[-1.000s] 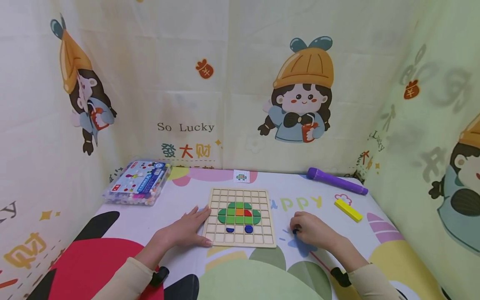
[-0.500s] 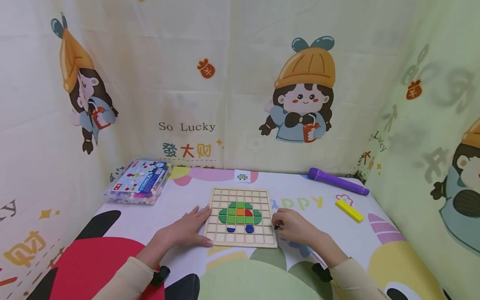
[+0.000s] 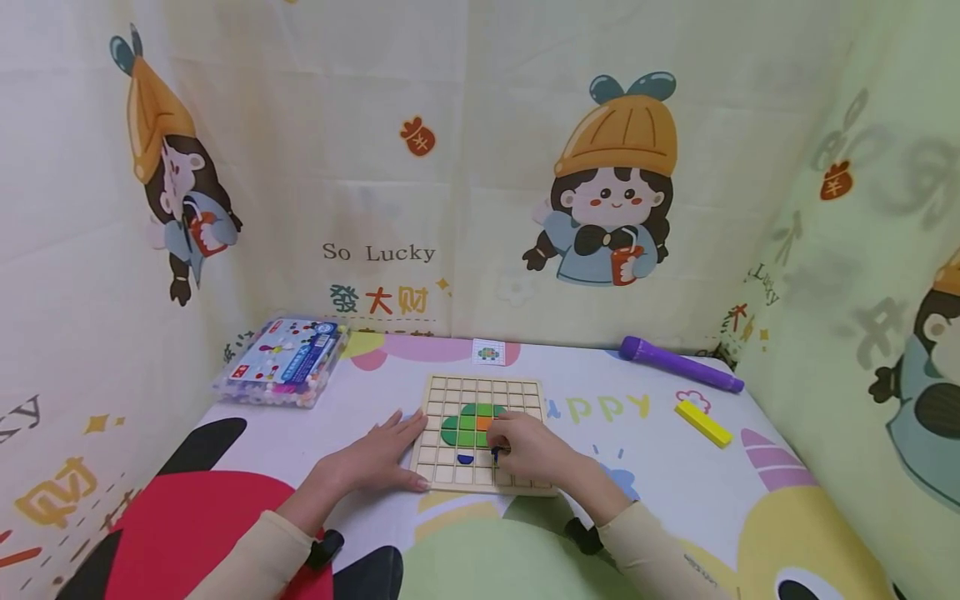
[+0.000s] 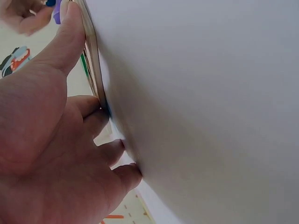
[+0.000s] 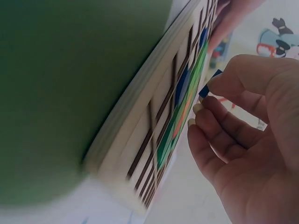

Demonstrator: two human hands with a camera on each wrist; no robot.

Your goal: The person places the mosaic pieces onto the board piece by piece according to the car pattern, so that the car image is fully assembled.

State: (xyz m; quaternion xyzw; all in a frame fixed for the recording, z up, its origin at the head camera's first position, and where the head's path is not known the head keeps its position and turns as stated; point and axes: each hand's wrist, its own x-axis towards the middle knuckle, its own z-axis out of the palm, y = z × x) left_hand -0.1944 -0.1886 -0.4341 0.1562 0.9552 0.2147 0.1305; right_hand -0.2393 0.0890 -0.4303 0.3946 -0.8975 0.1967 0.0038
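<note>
A wooden grid board (image 3: 444,478) lies on the table, bearing green tiles (image 3: 467,437), an orange tile (image 3: 483,423) and a blue half-round tile (image 3: 466,459). My left hand (image 3: 377,457) rests at the board's left edge, fingers spread; in the left wrist view its thumb (image 4: 72,39) lies along the board's side. Above the right part of the board, my right hand (image 3: 531,447) pinches a small dark blue tile (image 5: 210,85) between thumb and finger. In the right wrist view, another blue tile (image 5: 181,86) shows on the board. The right hand hides some tiles in the head view.
A small pattern card (image 3: 488,352) lies behind the board. At the back left is a clear box of colourful beads (image 3: 281,362). A purple stick-shaped object (image 3: 681,364) and a yellow bar (image 3: 703,423) lie to the right. Printed cloth walls surround the table.
My right hand has moved left from the table beside the board to above its grid, carrying the dark blue tile. The left hand has stayed at the board's edge.
</note>
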